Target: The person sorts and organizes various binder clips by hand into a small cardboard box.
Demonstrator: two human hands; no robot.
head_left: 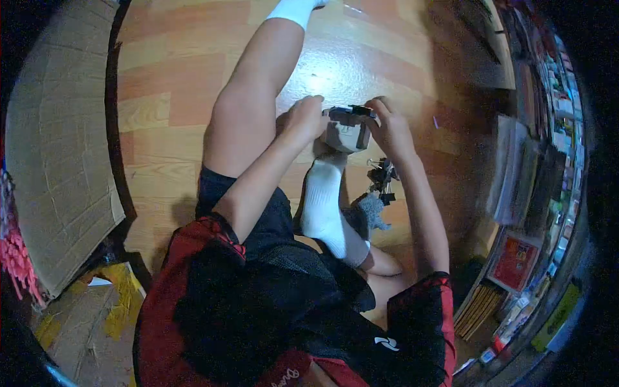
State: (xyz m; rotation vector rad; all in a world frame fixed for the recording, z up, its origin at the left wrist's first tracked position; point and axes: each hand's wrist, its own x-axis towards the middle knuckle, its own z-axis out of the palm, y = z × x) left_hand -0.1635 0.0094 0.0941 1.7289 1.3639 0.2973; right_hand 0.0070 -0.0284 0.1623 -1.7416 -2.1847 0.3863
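We look straight down at a wooden floor [174, 77] where a person sits, one bare leg stretched forward and the other folded in, both feet in white socks [322, 200]. A large flattened sheet of cardboard [58, 142] lies on the floor to the left, well apart from the hands, with yellow and brown packaging just below it. Along the right edge, shelves [548, 129] hold rows of books and stacked papers, and a red book [514, 261] leans near the bottom of them. The person wears a black and red shirt [277, 303] that fills the lower middle of the view. Both arms reach forward to meet over the folded foot, where we see a small grey box [347, 132] held between the two hands, just above the sock. The left hand [303, 119] is curled against the box's left side, grasping it. The right hand [390, 129] holds the box's right side, its fingers bent over the top edge, where a black binder clip [359, 110] sits clamped on the box's upper rim. Just below the right wrist, a loose pile of clips [382, 177] rests on the floor beside the foot. A small grey lump [373, 213], too blurred for us to identify, lies just beneath that pile.
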